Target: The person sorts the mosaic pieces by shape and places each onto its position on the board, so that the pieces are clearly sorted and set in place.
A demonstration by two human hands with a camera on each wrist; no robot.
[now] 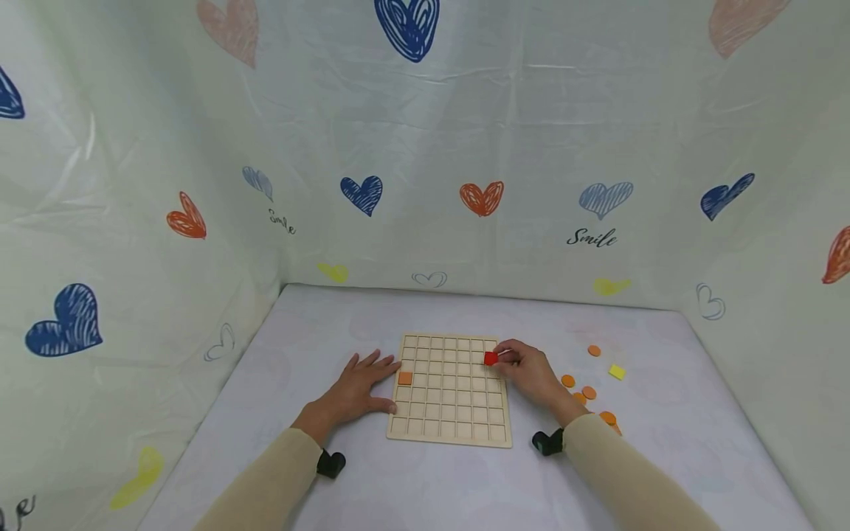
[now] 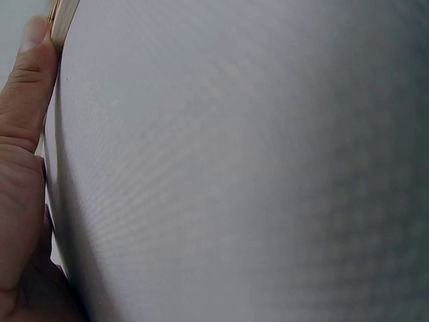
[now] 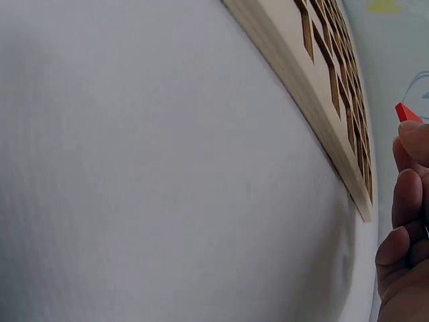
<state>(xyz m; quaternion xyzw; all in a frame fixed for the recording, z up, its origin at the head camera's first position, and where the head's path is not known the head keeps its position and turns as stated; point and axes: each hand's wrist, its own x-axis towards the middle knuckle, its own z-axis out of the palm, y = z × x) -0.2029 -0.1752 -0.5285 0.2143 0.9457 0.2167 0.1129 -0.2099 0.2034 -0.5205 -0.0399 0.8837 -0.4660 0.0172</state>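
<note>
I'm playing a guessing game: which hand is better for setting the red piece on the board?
Probably the right hand: it pinches the red piece at the right side of the board, while the left hand touches its left edge.

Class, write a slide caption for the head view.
Right hand pinches a red piece over a gridded board; left hand touches the board's edge.

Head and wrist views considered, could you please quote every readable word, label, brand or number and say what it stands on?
"Smile": on the white sheeting, back right.
"Smile": smaller, same sheeting, towards the left.
Cut-off lettering: sheeting, bottom left; only a final "e" reads.
No text is readable on the board or in the wrist views.
</note>
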